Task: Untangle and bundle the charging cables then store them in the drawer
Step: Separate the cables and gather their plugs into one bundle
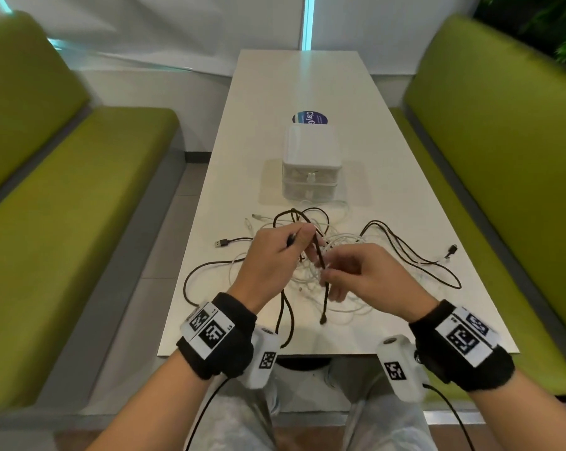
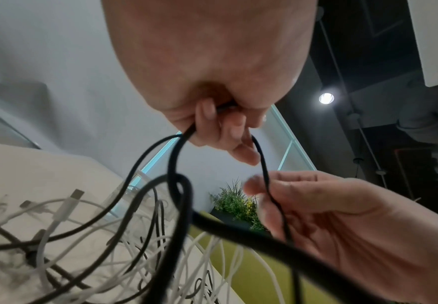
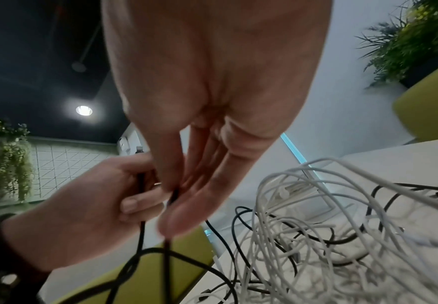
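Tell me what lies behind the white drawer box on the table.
Behind the drawer box a round blue sticker shows on the table; its near edge is hidden by the box.

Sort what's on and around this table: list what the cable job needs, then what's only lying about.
Job:
black cable, held by left hand and right hand
white cables, tangled
drawer box, shut

Lying about:
round sticker on the table
green benches
plant

Flanking a long white rectangular table (image 1: 307, 76): two padded green benches (image 1: 80, 190). Lying flat beyond mid-table: a round blue sticker (image 1: 309, 118). Showing at top right: leafy green plants (image 1: 555, 24).
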`<control>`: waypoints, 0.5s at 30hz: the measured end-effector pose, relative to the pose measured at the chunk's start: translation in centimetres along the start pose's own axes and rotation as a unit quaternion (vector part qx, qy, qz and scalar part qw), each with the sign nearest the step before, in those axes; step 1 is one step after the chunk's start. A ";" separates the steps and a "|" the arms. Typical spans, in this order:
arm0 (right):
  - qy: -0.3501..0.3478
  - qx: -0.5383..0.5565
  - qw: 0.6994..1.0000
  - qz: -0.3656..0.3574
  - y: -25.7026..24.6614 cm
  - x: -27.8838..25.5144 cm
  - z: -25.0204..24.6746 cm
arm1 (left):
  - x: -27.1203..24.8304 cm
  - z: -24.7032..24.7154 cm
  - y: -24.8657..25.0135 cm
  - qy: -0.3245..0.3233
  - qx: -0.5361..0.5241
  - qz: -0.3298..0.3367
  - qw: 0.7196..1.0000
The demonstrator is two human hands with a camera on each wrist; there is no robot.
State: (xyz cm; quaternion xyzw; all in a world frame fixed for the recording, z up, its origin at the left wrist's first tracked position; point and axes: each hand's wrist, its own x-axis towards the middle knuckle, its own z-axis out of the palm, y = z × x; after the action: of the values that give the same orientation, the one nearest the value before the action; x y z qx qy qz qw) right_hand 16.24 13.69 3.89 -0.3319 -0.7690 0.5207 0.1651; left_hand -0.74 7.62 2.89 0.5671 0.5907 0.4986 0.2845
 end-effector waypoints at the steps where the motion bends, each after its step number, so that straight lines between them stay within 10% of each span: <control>1: -0.034 0.008 0.999 0.021 0.2 -0.1 0.0 | -0.1 0.0 0.1 0.016 0.010 -0.002 1.000; 5: -0.190 -0.001 0.975 0.112 1.2 -0.8 -0.1 | -0.3 -0.2 0.4 0.079 -0.039 -0.039 0.995; 9: -0.270 -0.265 0.916 0.134 2.5 -0.8 -0.3 | -0.4 -0.4 1.1 0.068 -0.102 -0.083 0.989; 12: -0.194 -0.427 0.872 0.142 3.3 -0.5 -0.4 | -0.4 -0.4 1.0 0.046 -0.097 -0.086 0.991; 15: -0.074 -0.392 0.910 0.108 3.6 0.3 0.0 | -0.5 -0.4 0.8 0.033 -0.061 -0.085 0.994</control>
State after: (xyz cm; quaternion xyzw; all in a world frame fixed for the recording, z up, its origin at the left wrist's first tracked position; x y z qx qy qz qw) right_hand 17.24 14.71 0.63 -0.4112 -0.8809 0.2149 -0.0934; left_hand -0.68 6.92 3.61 0.4798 0.6139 0.5265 0.3402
